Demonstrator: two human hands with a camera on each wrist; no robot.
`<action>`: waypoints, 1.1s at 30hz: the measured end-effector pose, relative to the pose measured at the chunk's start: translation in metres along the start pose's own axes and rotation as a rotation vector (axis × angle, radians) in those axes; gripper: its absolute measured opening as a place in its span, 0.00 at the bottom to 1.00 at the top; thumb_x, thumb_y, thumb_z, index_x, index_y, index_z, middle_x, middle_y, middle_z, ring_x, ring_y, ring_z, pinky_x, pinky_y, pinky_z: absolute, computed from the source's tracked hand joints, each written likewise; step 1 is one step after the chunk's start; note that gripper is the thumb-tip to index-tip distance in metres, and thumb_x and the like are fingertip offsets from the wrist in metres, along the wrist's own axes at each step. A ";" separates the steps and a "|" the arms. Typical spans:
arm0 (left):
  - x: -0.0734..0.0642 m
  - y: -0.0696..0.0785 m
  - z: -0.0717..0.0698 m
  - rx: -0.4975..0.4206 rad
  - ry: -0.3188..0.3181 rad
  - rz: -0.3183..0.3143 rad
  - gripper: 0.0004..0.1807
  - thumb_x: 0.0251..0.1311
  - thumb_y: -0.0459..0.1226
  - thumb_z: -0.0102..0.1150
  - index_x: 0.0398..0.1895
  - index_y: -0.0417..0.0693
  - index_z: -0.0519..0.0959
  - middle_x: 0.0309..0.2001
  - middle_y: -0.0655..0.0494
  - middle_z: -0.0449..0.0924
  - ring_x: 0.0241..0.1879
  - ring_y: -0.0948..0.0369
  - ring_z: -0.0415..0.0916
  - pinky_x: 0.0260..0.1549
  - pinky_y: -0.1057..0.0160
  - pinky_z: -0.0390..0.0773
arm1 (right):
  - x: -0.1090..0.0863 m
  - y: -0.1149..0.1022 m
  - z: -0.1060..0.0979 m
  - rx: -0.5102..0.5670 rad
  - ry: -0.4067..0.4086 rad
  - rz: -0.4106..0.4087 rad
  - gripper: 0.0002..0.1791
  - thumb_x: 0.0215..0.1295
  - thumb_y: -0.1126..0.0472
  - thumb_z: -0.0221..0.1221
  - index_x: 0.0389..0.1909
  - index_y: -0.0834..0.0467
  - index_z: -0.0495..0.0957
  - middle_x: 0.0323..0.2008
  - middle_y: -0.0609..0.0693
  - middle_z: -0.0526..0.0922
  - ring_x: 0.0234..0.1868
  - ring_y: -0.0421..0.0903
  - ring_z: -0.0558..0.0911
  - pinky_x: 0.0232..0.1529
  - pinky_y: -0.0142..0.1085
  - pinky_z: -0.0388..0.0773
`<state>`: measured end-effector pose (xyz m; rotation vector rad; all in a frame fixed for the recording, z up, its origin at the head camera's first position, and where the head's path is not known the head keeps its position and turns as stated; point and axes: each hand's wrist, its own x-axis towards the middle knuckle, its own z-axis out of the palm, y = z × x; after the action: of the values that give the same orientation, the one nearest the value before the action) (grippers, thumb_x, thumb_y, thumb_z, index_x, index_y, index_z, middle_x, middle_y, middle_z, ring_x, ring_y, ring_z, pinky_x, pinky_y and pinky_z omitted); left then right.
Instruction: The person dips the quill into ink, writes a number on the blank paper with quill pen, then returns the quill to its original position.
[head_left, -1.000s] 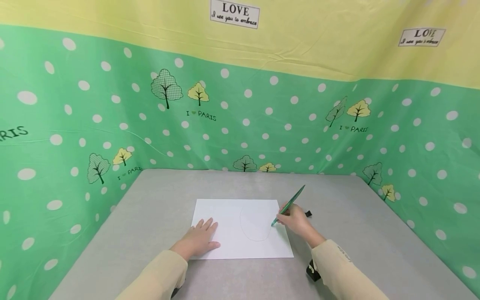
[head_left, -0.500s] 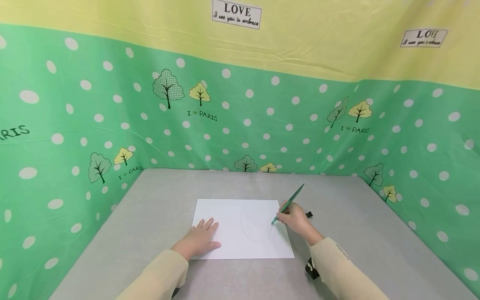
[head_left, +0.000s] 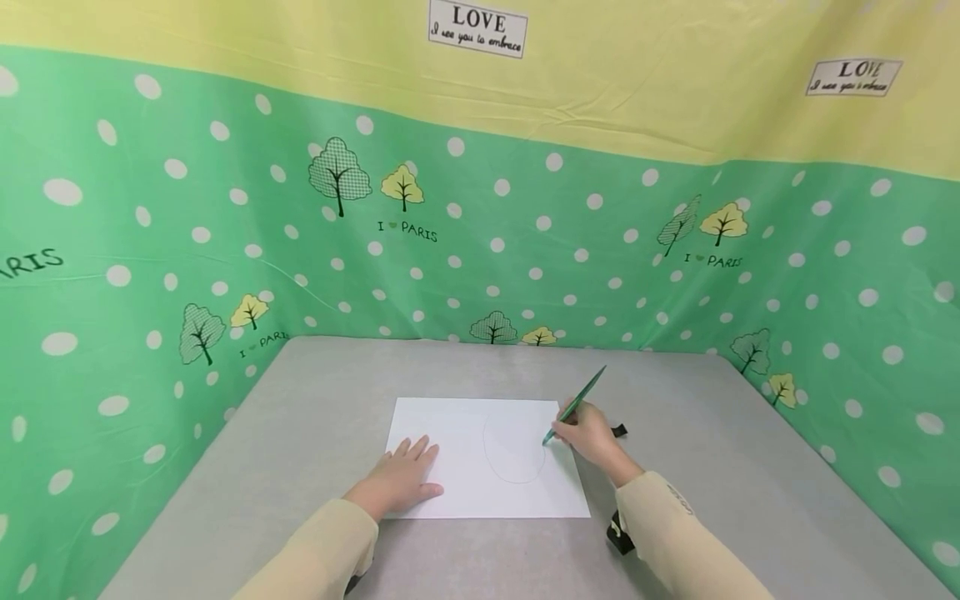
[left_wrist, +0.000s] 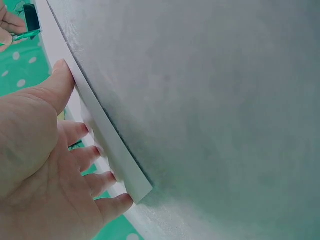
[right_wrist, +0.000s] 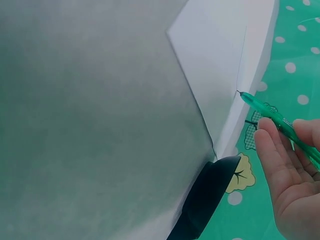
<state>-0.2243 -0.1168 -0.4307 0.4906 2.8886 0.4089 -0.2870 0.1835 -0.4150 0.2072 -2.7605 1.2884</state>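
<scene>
The paper (head_left: 457, 417) lies at my twelve o'clock; my left hand (head_left: 401, 482) rests spread on its nine-o'clock side, my right hand (head_left: 592, 435) pinches a green pen (head_left: 587, 390) at three o'clock on the curved line (head_left: 517, 482). Easing the left's pressure — the paper could slip, kinking the stroke.

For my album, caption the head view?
Right hand holds a green pen at a curved line on white paper; left hand rests there.
</scene>
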 end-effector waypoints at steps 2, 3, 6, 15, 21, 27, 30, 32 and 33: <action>0.000 0.000 0.001 0.001 0.000 0.001 0.35 0.60 0.50 0.54 0.65 0.37 0.62 0.67 0.38 0.54 0.65 0.39 0.47 0.60 0.39 0.51 | 0.002 0.000 0.001 0.001 0.000 0.006 0.03 0.57 0.71 0.58 0.28 0.65 0.73 0.21 0.52 0.79 0.24 0.46 0.79 0.22 0.34 0.75; 0.000 0.001 0.001 0.000 0.000 0.001 0.35 0.60 0.50 0.54 0.65 0.37 0.62 0.67 0.38 0.54 0.65 0.39 0.47 0.60 0.39 0.51 | 0.002 0.000 0.001 0.003 0.000 0.008 0.03 0.57 0.71 0.58 0.28 0.65 0.73 0.21 0.52 0.79 0.24 0.47 0.79 0.22 0.33 0.75; 0.000 0.001 0.001 -0.003 -0.002 -0.002 0.35 0.60 0.50 0.54 0.65 0.37 0.62 0.67 0.38 0.54 0.65 0.39 0.47 0.60 0.39 0.50 | 0.004 0.000 0.002 0.003 -0.001 0.011 0.04 0.57 0.70 0.59 0.28 0.64 0.73 0.21 0.52 0.79 0.24 0.47 0.79 0.22 0.33 0.74; 0.000 0.003 -0.001 0.004 -0.008 -0.011 0.35 0.60 0.50 0.54 0.65 0.37 0.62 0.67 0.39 0.54 0.65 0.39 0.47 0.60 0.40 0.50 | 0.005 -0.004 0.004 -0.003 0.013 0.015 0.05 0.57 0.69 0.59 0.27 0.62 0.72 0.20 0.51 0.78 0.23 0.47 0.78 0.22 0.33 0.73; -0.002 0.004 0.000 0.004 -0.002 -0.013 0.35 0.60 0.49 0.55 0.65 0.37 0.62 0.67 0.39 0.54 0.65 0.39 0.47 0.60 0.39 0.51 | 0.007 -0.004 0.006 -0.010 0.012 0.012 0.05 0.57 0.69 0.59 0.27 0.62 0.72 0.21 0.50 0.78 0.23 0.45 0.77 0.22 0.33 0.73; -0.002 0.004 -0.001 0.006 0.005 -0.007 0.35 0.61 0.49 0.54 0.64 0.37 0.62 0.67 0.39 0.55 0.65 0.39 0.48 0.60 0.39 0.51 | 0.008 -0.006 0.008 -0.020 0.013 0.011 0.04 0.57 0.69 0.59 0.27 0.62 0.72 0.21 0.50 0.78 0.22 0.44 0.76 0.21 0.33 0.72; -0.002 0.005 -0.001 0.008 0.003 -0.009 0.35 0.61 0.49 0.54 0.65 0.37 0.62 0.67 0.39 0.54 0.65 0.39 0.48 0.60 0.40 0.51 | 0.009 -0.008 0.008 -0.020 0.015 0.013 0.04 0.57 0.69 0.59 0.27 0.62 0.72 0.21 0.50 0.78 0.22 0.43 0.75 0.21 0.33 0.71; -0.002 0.005 -0.001 0.009 0.001 -0.009 0.35 0.61 0.49 0.54 0.65 0.37 0.62 0.67 0.39 0.54 0.65 0.39 0.48 0.60 0.40 0.51 | 0.010 -0.008 0.009 -0.020 0.015 0.011 0.04 0.57 0.69 0.59 0.27 0.62 0.72 0.21 0.50 0.79 0.22 0.43 0.76 0.21 0.33 0.72; -0.002 0.005 -0.001 0.008 0.000 -0.008 0.35 0.61 0.49 0.54 0.65 0.37 0.61 0.67 0.39 0.54 0.65 0.39 0.48 0.60 0.40 0.51 | 0.010 -0.008 0.009 -0.017 0.015 0.013 0.04 0.57 0.69 0.59 0.27 0.62 0.72 0.21 0.51 0.79 0.23 0.43 0.76 0.21 0.33 0.72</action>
<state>-0.2215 -0.1135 -0.4277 0.4797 2.8929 0.3957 -0.2962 0.1703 -0.4130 0.1785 -2.7636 1.2631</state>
